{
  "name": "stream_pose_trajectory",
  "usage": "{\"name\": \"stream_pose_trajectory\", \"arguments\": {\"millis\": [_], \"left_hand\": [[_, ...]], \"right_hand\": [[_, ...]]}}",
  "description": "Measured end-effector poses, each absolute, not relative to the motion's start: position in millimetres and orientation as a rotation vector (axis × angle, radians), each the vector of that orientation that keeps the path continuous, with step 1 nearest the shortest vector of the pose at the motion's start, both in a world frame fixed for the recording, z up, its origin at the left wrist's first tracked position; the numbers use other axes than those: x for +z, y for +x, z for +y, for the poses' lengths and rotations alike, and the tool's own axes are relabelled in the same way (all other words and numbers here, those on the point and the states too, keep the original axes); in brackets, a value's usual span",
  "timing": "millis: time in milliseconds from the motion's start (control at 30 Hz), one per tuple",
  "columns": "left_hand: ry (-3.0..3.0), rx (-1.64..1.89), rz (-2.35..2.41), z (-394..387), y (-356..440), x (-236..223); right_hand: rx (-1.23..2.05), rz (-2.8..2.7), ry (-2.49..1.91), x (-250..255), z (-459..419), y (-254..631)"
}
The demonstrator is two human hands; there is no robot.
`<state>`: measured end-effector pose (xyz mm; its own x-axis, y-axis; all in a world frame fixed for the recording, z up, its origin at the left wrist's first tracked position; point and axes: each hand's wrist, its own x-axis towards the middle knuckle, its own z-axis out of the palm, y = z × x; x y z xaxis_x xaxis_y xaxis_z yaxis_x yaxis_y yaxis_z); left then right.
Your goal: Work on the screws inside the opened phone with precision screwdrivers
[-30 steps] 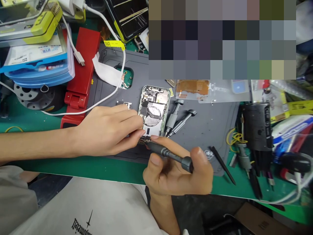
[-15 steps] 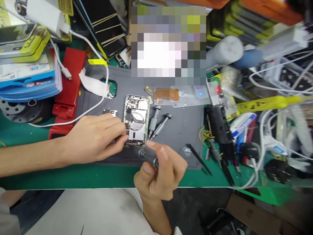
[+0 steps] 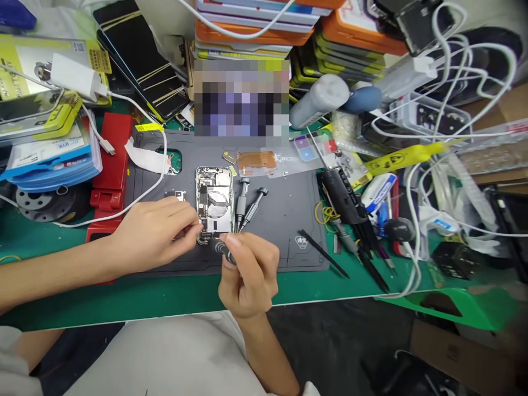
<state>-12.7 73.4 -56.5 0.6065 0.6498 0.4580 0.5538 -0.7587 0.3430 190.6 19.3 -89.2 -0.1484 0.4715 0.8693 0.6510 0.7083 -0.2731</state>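
An opened phone (image 3: 214, 203) with bare internals lies face down on a dark grey work mat (image 3: 280, 231). My left hand (image 3: 152, 234) rests on the mat at the phone's lower left, its fingertips pinched against the phone's bottom edge. My right hand (image 3: 247, 272) is closed around a dark screwdriver (image 3: 220, 247), whose tip meets the phone's lower end. Two more grey screwdrivers (image 3: 247, 204) lie on the mat just right of the phone.
A black spudger (image 3: 324, 261) lies at the mat's right corner. A red holder (image 3: 109, 165) and white cable (image 3: 140, 198) sit on the left, a black tool bundle (image 3: 350, 212) and tangled white cables (image 3: 429, 165) on the right, stacked boxes behind. Green table edge (image 3: 173, 302) runs near me.
The view has pulled back and lifted, showing more of the cluttered bench. My right hand turned the screwdriver more upright over the phone's lower end. My left hand kept its place.
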Motion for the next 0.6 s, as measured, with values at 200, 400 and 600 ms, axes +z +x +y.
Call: {"name": "stream_pose_trajectory", "arguments": {"millis": [200,400,600], "left_hand": [[2.651,0.821,1.022,73.7,-14.1,-56.7],[2.632,0.816,0.998,73.2,-13.8,-54.4],[2.635,0.803,0.975,73.1,-14.2,-53.4]], "right_hand": [[-0.149,-1.747,-0.903,-87.2,17.9,186.0],[-0.090,-1.759,-0.898,-84.9,19.0,186.1],[-0.061,-1.761,-0.910,-83.3,18.9,187.5]]}}
